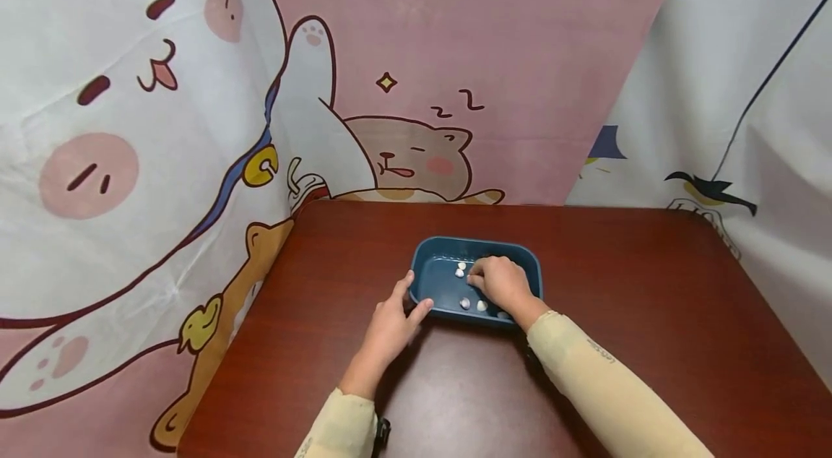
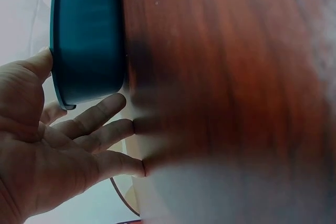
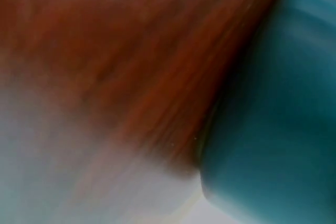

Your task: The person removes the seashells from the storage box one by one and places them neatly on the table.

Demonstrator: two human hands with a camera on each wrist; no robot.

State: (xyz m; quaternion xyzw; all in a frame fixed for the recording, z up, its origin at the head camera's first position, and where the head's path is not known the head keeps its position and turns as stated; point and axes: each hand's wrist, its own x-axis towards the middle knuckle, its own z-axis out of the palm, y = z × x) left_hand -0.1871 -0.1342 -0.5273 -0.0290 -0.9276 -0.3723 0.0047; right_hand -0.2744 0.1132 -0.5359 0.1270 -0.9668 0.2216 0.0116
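Observation:
A dark blue rectangular tray point(image 1: 442, 311) rests on the table with several small whitish, shell-like pieces point(image 1: 464, 303) on its floor. At its near left corner is my left hand point(image 1: 388, 326), thumb on the front rim and index finger along the left end. In the left wrist view the other fingers of that hand point(image 2: 68, 156) spread out straight below the tray wall point(image 2: 89, 40). My right hand point(image 1: 503, 283) reaches over the front rim into the tray, fingertips bent together beside two white pieces point(image 1: 460, 269). I cannot tell whether anything is between them.
The tray stands on a reddish-brown wooden table point(image 1: 624, 284). A cartoon-printed cloth point(image 1: 520, 68) hangs behind the table and down its left side. White cloth point(image 1: 767, 118) hangs at the right. In the right wrist view, the tray's outer wall point(image 3: 283, 119) is close and blurred.

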